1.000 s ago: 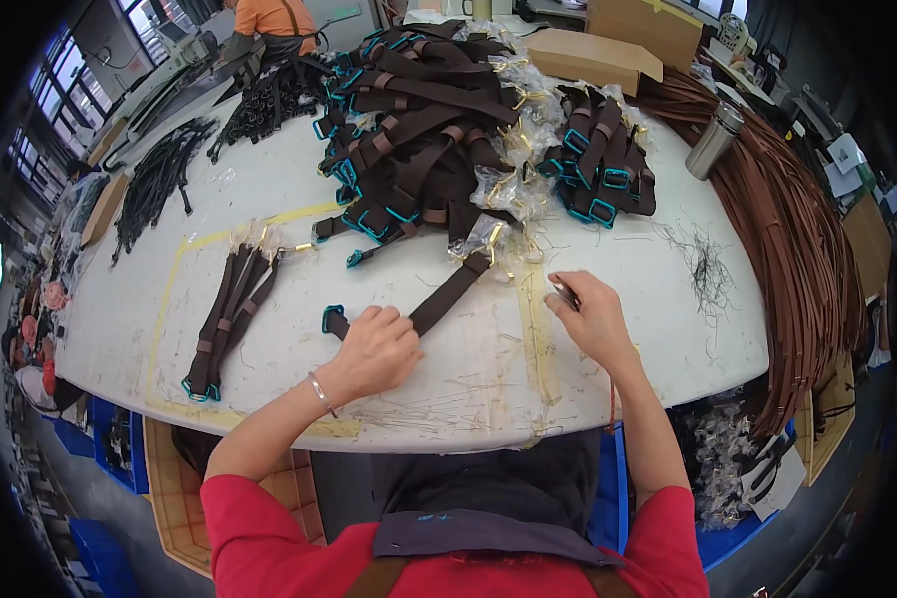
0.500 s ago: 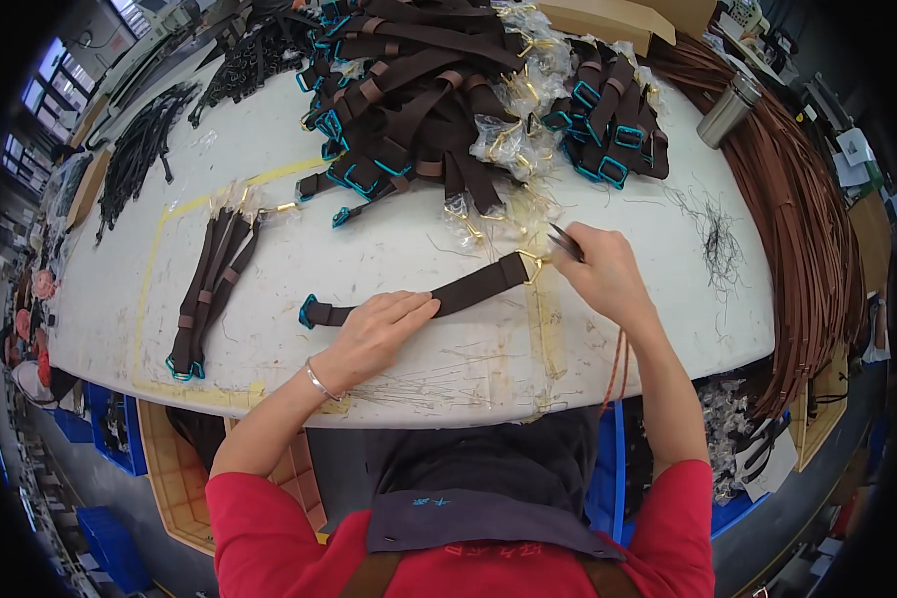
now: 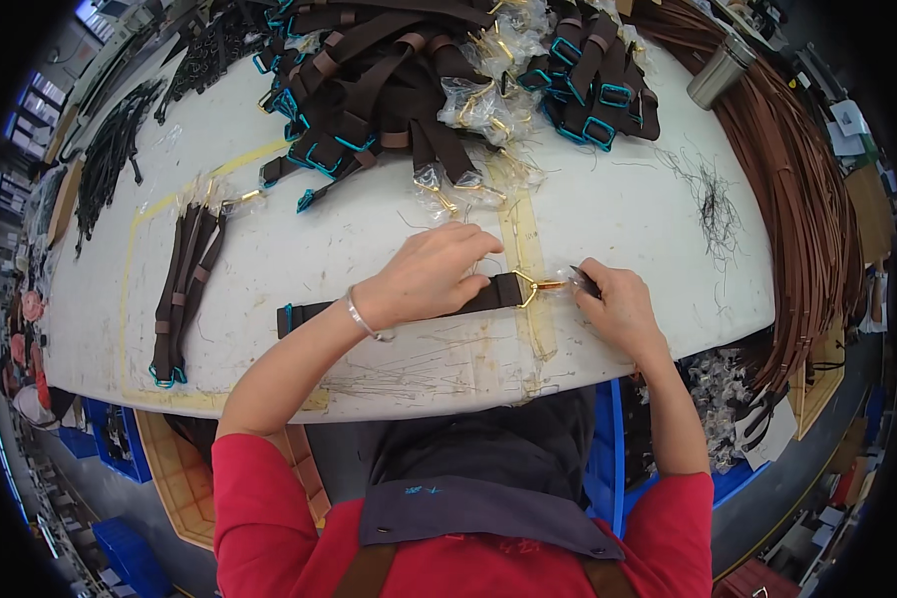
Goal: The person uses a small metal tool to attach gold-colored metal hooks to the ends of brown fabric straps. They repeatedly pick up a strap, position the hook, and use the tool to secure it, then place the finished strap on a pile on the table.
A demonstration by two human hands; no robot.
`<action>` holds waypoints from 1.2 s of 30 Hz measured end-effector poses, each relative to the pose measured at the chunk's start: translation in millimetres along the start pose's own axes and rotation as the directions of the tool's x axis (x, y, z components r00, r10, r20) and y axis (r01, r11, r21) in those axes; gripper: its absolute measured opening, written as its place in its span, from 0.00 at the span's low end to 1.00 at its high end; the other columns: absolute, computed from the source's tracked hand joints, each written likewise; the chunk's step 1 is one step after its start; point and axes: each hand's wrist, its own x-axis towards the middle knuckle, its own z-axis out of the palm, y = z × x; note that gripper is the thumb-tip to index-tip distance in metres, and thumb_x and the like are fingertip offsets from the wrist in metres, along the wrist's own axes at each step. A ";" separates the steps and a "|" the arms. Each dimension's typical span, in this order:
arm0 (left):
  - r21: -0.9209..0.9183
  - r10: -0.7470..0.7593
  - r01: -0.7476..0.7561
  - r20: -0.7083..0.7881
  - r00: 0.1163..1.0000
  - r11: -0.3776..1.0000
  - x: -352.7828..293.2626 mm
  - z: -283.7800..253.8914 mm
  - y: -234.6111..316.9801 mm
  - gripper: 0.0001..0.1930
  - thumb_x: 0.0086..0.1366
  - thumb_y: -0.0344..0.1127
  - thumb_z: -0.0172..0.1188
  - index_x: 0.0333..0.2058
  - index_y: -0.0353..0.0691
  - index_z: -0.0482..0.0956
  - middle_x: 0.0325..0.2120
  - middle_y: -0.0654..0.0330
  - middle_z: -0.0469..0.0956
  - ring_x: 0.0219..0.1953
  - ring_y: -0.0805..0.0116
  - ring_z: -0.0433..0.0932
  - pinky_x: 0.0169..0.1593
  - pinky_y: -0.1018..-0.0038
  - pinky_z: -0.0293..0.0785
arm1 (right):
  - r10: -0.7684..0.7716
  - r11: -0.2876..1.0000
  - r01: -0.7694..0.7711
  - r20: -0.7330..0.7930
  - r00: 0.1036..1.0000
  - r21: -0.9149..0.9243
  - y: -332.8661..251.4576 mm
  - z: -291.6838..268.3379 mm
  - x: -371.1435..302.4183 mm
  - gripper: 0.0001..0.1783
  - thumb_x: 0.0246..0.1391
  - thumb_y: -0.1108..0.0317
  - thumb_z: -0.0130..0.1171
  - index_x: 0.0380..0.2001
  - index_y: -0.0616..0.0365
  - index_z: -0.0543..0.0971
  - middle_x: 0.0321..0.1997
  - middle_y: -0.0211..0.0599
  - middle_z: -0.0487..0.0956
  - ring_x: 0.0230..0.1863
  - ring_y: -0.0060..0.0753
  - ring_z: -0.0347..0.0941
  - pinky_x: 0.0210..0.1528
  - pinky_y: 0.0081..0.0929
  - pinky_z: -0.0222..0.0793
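Note:
A dark brown webbing strap (image 3: 488, 293) lies across the table in front of me. Its right end carries a gold triangular ring (image 3: 528, 288) with a gold clip (image 3: 550, 285) partly in clear plastic; its left end has a teal buckle (image 3: 288, 319). Over the strap's middle is my left hand (image 3: 427, 271), thumb and forefinger apart, with nothing visible between them. My right hand (image 3: 623, 311) is closed around small dark thread snips (image 3: 585, 283), beside the plastic-wrapped clip. Whether its fingers also pinch the plastic is hard to see.
A large heap of brown straps (image 3: 369, 100) with teal buckles fills the far middle. A smaller bundle of straps (image 3: 184, 289) lies at left. Loose thread (image 3: 716, 214), a metal flask (image 3: 720, 72) and long brown strips (image 3: 792, 209) are at right.
My left hand has lifted from flat on the strap and shifted right toward its ring end. My right hand has moved down beside the clip, which now points right.

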 end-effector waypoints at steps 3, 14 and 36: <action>-0.141 0.054 -0.048 0.037 0.998 0.989 11.0 23.7 0.3 0.13 0.51 0.30 0.60 0.36 0.37 0.74 0.29 0.58 0.73 0.37 0.60 0.71 0.41 0.69 0.68 | -0.031 0.997 0.031 0.003 1.000 -0.067 1.6 -1.3 -5.3 0.10 0.44 0.65 0.55 0.30 0.56 0.73 0.19 0.43 0.75 0.25 0.48 0.72 0.28 0.41 0.65; -0.027 0.052 -0.061 -0.261 0.964 0.998 3.9 58.5 -3.6 0.05 0.53 0.25 0.58 0.28 0.38 0.72 0.24 0.58 0.71 0.29 0.58 0.70 0.33 0.67 0.66 | -0.135 0.936 0.081 0.137 0.981 0.344 -27.5 -46.7 21.7 0.15 0.51 0.60 0.51 0.38 0.59 0.71 0.24 0.45 0.74 0.28 0.47 0.71 0.34 0.37 0.65; -0.150 0.029 -0.043 -0.097 0.995 0.988 5.5 44.2 -5.8 0.09 0.52 0.27 0.59 0.34 0.38 0.71 0.25 0.59 0.69 0.31 0.59 0.70 0.33 0.69 0.66 | -0.330 0.914 0.189 0.386 0.861 0.359 -5.0 -12.7 69.6 0.11 0.38 0.68 0.61 0.28 0.61 0.78 0.28 0.38 0.77 0.31 0.36 0.72 0.34 0.30 0.65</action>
